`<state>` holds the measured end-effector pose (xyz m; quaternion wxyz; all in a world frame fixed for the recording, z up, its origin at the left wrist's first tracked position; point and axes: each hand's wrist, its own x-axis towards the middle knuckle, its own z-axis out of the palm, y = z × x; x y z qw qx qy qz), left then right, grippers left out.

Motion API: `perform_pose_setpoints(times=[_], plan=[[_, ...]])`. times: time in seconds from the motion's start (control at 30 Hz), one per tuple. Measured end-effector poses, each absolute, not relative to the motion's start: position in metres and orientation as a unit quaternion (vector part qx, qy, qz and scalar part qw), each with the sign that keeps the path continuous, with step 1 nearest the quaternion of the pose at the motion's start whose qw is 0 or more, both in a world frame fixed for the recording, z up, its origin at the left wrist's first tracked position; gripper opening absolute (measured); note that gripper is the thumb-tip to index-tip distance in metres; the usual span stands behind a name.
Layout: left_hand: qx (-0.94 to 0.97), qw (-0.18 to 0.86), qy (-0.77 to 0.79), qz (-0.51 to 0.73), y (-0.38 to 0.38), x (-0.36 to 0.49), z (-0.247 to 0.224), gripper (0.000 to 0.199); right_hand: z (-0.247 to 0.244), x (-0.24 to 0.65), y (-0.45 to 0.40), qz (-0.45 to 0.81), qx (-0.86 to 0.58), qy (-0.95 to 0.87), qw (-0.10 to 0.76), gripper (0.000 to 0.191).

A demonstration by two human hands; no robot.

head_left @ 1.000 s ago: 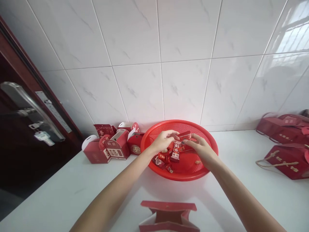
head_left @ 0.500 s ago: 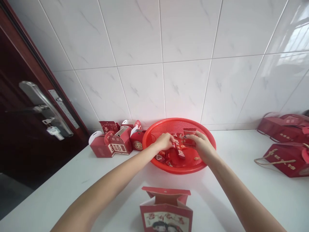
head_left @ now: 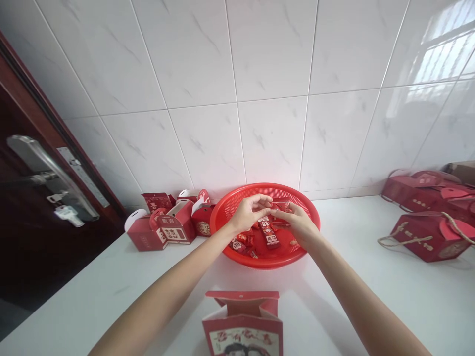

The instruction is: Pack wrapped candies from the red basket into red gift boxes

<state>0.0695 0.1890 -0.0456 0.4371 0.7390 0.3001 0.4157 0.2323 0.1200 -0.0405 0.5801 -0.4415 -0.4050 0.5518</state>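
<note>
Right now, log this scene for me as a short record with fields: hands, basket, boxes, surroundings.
Left hand: over the basket, fingertips close to the red packet; contact unclear
Right hand: holding a red packet with clear edges
Basket: red, round, perforated; contains wrapped sweets and a longer wrapped bar
Near box: red, top open, picture on front
Left boxes: red, clustered beside the basket
Right box: red, rope handle
Surface: white counter
Far left: door with keys hanging
</note>
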Motion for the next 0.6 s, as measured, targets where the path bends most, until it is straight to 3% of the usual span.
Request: perform_pose_setpoints(times=[0.1,0.27,0.6], plan=[[0.744,0.424,0.307,0.415,0.187,0.071,-0.043,0.026,-0.037,0.232,0.118,0.542,-0.463,-0.396,0.579,0.033],[0.767,0.308,0.44,0.351,0.194,0.071,-0.042,0.021,-0.034,0.232,0.117,0.53,-0.458,-0.374,0.608,0.027],[0.728,0.158,0.663,0.074,0.206,0.054,-0.055,0.001,-0.028,0.231,0.112,0.52,-0.496,-0.37,0.589,0.029]])
